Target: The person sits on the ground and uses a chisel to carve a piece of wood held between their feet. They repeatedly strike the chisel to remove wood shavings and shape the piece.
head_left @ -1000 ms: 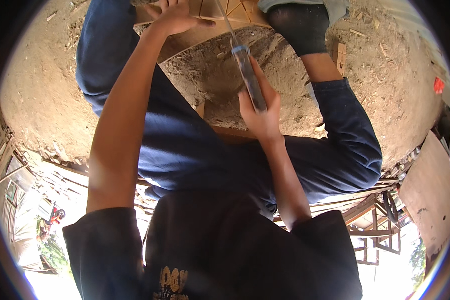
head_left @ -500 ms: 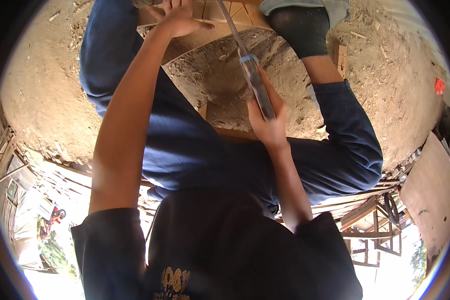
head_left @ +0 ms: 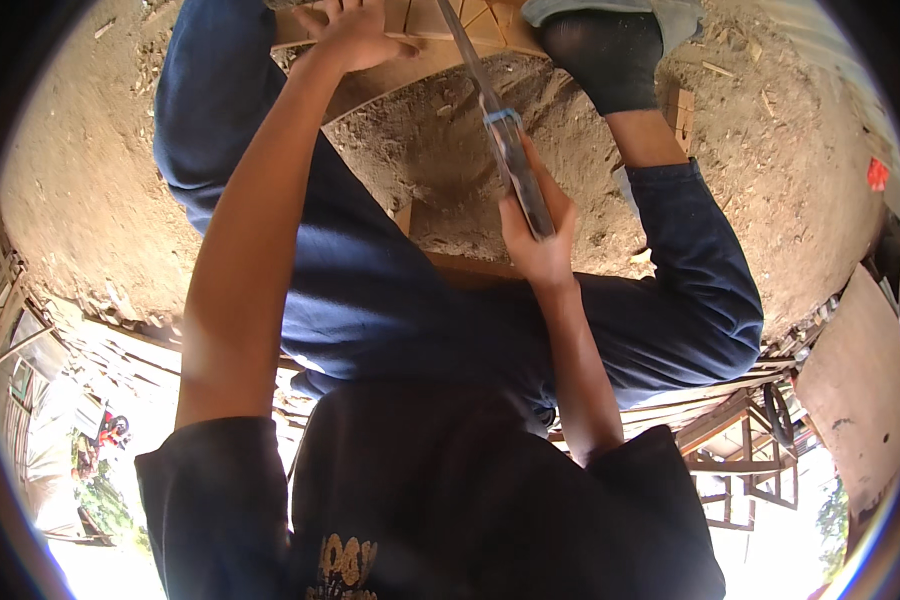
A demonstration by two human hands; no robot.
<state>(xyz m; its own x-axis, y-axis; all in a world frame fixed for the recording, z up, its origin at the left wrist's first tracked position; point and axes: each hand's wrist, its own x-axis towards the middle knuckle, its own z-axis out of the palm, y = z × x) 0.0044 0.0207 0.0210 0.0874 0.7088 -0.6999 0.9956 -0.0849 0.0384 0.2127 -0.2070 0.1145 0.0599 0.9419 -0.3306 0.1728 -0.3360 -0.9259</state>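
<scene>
My right hand (head_left: pixel 540 235) is wrapped round the dark, worn handle of a long narrow-bladed hand tool (head_left: pixel 513 160). A blue band circles the handle's front end. The blade reaches up to a wooden board (head_left: pixel 427 20) at the top edge, where its tip leaves the view, so I cannot tell whether it is a saw or a knife. Dark lines run across the board's face. Spread over the board's left part, my left hand (head_left: pixel 355 38) lies with its fingers apart and holds nothing. Some fingertips are cut off by the top edge.
My legs in blue trousers (head_left: pixel 370 270) bend round both sides of the work. A dark-socked foot (head_left: pixel 605 60) rests by the board's right end. Beneath is a dirt floor (head_left: pixel 450 185) with wood chips. A wooden frame (head_left: pixel 745 465) and a pale panel (head_left: pixel 860 390) stand at the lower right.
The tool and my right hand have shifted very slightly to the right. My left hand stays in place on the board.
</scene>
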